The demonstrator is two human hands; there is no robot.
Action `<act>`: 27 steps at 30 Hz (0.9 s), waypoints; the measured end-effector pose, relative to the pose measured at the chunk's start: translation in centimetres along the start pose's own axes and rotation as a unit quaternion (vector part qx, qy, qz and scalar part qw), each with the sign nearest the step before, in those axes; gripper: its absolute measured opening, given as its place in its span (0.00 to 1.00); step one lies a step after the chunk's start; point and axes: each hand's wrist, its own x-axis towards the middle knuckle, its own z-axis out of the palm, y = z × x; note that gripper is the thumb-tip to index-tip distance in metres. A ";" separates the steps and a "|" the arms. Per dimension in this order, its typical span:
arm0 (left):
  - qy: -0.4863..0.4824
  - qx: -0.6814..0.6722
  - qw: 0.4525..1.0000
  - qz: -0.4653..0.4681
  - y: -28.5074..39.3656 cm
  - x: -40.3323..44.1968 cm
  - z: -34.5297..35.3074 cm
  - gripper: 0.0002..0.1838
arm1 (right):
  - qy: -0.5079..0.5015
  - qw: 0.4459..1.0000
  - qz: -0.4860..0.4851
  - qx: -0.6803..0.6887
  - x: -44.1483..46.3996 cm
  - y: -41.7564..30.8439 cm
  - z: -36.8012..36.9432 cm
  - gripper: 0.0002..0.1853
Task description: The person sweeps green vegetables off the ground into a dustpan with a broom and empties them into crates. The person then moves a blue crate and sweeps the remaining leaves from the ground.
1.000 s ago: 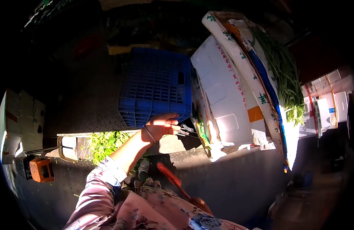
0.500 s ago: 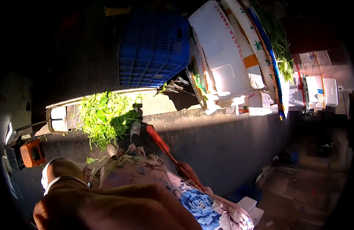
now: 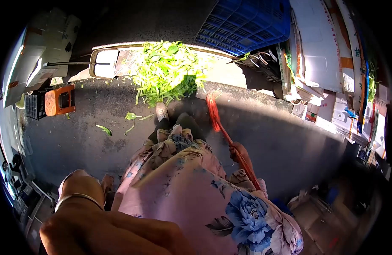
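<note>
My right hand (image 3: 239, 154) is closed round the handle of a red broom (image 3: 214, 112), which slants forward so its wider end is at the floor. That end lies just right of a heap of green leaves (image 3: 164, 74), close to my shoes (image 3: 161, 111). My left hand (image 3: 107, 233) looms large and dark in the lower left, close to the camera, with a silver bangle at its wrist. Its fingers look bent and pressed together; what they hold, if anything, is hidden. Left of the leaves lies a long-handled dustpan (image 3: 105, 63).
An orange stool (image 3: 60, 100) and a black crate (image 3: 35, 105) stand at left. A blue crate (image 3: 247, 23) is at the back right, beside stacked white foam boxes (image 3: 317, 46). Loose leaves (image 3: 132, 116) lie on the dark floor (image 3: 94, 140). A curb runs behind the heap.
The view has turned left and tilted down, so the leaves, crates and boxes sit farther right and higher. My right hand still grips the broom, and my left hand stays close to the camera.
</note>
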 end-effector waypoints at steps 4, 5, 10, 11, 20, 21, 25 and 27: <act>-0.184 0.026 0.972 -0.142 1.9 -4.2 -4.9 0.05 | 0.059 0.996 0.021 -0.058 0.5 -0.4 -1.0 0.04; -0.123 0.027 0.989 -0.083 0.7 -5.5 -6.1 0.06 | 0.052 0.996 0.034 -0.065 0.6 -0.7 -1.0 0.04; 0.413 0.139 0.846 -0.306 -7.3 -13.2 -18.6 0.07 | -0.003 0.984 -0.048 0.172 0.3 2.2 -1.4 0.07; 0.439 0.168 0.803 -0.365 -8.2 -15.3 -21.4 0.08 | -0.057 0.964 -0.022 0.259 0.3 2.4 -2.2 0.09; 0.618 0.279 0.573 -0.460 0.2 -28.4 -41.3 0.09 | -0.144 0.956 -0.150 0.208 -0.7 3.7 0.7 0.10; 0.625 0.301 0.555 -0.458 2.5 -28.6 -43.8 0.09 | -0.141 0.958 -0.158 0.195 -0.5 3.1 2.1 0.09; 0.626 0.371 0.573 -0.378 12.1 -25.4 -50.8 0.07 | -0.171 0.955 -0.202 0.131 3.9 -0.4 7.6 0.08; 0.558 0.435 0.627 -0.326 17.1 -24.8 -57.2 0.05 | -0.152 0.957 -0.209 0.133 6.6 -1.6 13.1 0.07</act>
